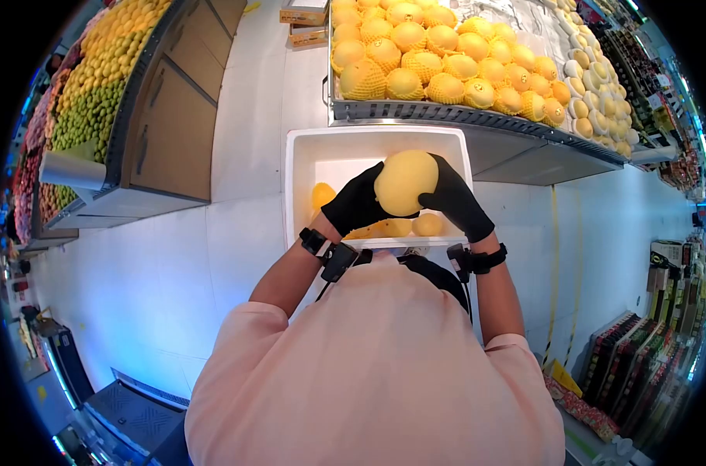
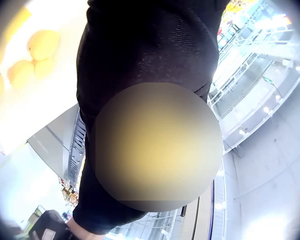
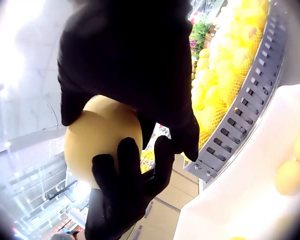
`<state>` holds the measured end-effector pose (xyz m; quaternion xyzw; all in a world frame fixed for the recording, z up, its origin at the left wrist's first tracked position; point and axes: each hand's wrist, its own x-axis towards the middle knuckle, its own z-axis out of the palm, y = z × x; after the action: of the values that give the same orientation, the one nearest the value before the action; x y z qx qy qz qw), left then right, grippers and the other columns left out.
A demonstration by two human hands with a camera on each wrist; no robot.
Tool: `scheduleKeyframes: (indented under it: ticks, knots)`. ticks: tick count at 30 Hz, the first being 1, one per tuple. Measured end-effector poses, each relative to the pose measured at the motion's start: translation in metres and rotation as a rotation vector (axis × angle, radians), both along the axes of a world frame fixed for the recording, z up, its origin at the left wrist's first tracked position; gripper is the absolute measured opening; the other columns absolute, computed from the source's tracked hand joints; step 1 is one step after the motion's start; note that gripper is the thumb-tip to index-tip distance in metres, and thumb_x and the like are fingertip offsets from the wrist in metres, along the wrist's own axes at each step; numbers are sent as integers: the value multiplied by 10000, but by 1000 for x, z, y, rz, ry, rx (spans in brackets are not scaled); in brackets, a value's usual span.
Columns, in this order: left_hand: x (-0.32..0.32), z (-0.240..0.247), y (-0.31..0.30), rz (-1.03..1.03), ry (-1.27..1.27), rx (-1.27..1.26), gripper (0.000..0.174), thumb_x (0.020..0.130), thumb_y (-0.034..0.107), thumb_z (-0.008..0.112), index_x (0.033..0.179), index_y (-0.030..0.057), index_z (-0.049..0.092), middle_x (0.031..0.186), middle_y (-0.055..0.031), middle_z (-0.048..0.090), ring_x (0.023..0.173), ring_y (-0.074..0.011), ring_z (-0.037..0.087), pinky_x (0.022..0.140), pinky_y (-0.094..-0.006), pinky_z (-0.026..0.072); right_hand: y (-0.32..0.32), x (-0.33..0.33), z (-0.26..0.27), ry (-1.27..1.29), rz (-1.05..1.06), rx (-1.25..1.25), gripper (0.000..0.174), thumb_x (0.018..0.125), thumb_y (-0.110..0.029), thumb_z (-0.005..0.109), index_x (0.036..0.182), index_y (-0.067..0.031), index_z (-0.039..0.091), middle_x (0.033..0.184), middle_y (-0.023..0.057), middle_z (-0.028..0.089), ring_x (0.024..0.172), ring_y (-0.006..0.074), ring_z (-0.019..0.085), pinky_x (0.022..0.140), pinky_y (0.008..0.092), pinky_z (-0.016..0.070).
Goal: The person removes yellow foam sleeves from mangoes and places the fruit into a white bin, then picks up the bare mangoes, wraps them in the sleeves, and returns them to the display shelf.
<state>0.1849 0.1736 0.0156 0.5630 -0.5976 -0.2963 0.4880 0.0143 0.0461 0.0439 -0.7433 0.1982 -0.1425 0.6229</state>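
A smooth, pale yellow melon [image 1: 406, 183] is held up between both black-gloved hands over a white foam box [image 1: 376, 131]. My left hand [image 1: 357, 203] grips its left side, and in the right wrist view that hand's fingers [image 3: 128, 155] curl onto the skin. On the opposite side my right hand [image 1: 455, 200] holds it, with the thumb lying across the front. The left wrist view has the melon [image 2: 157, 150] blurred over. Inside the box, below the hands, lie several yellow fruits [image 1: 427, 225], partly hidden by the gloves.
Beyond the box stands a display bin with a slatted grey edge [image 1: 446, 114], heaped with yellow fruits in netting [image 1: 403, 83]. Paler netted fruits [image 1: 594, 93] fill its right end. To the left is a cabinet [image 1: 174, 116] topped with green and yellow fruit.
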Motion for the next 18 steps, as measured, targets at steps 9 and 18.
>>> scheduleKeyframes:
  ticks: [9, 18]
  knots:
    - [-12, -5, -9, -221, 1128, 410, 558, 908, 383, 585, 1313, 33, 428, 1249, -150, 542, 1125, -290, 548, 981, -437, 456, 0, -19, -18, -9, -87, 31, 653, 776, -132, 742, 1340, -20, 431, 1245, 83, 540, 1143, 194, 521, 987, 325, 428]
    - [81, -187, 21, 557, 1589, 641, 318, 917, 337, 571, 1103, 79, 572, 1043, -169, 608, 959, -331, 591, 847, -448, 520, -23, -50, -54, -309, -223, 904, 636, 856, -269, 676, 1347, 17, 388, 1289, 189, 495, 1196, 347, 506, 1014, 504, 438]
